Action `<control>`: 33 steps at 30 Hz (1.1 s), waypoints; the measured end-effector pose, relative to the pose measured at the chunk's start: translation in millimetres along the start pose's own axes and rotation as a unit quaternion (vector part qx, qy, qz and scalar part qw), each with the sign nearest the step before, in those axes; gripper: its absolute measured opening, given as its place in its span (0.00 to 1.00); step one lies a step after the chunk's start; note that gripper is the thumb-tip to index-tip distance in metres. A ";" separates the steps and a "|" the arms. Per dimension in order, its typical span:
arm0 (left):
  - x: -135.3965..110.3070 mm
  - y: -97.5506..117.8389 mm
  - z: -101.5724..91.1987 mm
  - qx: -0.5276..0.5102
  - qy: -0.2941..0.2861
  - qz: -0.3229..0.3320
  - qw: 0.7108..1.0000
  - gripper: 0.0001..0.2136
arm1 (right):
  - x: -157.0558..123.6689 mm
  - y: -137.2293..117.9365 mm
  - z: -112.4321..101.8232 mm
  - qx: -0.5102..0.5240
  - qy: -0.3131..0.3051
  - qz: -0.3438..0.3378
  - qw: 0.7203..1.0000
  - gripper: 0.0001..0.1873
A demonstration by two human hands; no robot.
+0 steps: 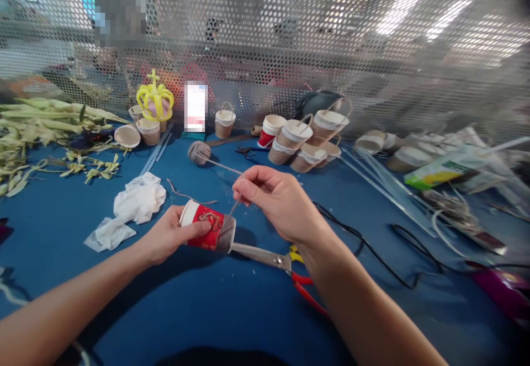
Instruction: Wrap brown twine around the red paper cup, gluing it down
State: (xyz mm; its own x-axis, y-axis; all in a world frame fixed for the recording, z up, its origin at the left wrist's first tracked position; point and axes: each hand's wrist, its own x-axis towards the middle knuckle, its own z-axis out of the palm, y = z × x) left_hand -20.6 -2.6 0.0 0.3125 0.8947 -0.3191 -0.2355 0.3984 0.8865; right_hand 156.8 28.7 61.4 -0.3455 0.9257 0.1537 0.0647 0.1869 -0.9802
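Observation:
My left hand (168, 234) is closed around a red paper cup (210, 238), which lies tilted on its side above the table. Grey-brown yarn is wound in rows around the cup's lower end, at the right. Pinched in my right hand (269, 197) is the strand of yarn (223, 165), which runs from the yarn ball (199, 153) through my fingers down to the cup. Scissors (269, 258) with red and yellow handles lie just right of the cup, partly hidden by my right forearm.
Several yarn-wrapped cups (291, 134) stand at the back, some with handles. A yellow crown (154, 101) sits at the back left near a lit phone (196, 105). Crumpled white tissue (138, 200) lies left. A black cable (364, 239), clear sticks and a purple tool (503, 288) occupy the right.

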 end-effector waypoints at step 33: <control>-14.3 -2.0 11.0 0.135 -0.033 0.071 0.988 0.09 | 6.0 12.7 -0.7 -0.097 0.034 0.012 0.995 0.10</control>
State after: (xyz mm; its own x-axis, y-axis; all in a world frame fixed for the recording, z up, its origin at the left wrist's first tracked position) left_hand -14.5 -18.4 6.5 0.3561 0.9187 -0.1708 -0.0303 0.1940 0.9805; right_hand 156.2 36.8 49.9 -0.2783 0.9494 0.1454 0.2534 0.2186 -0.9423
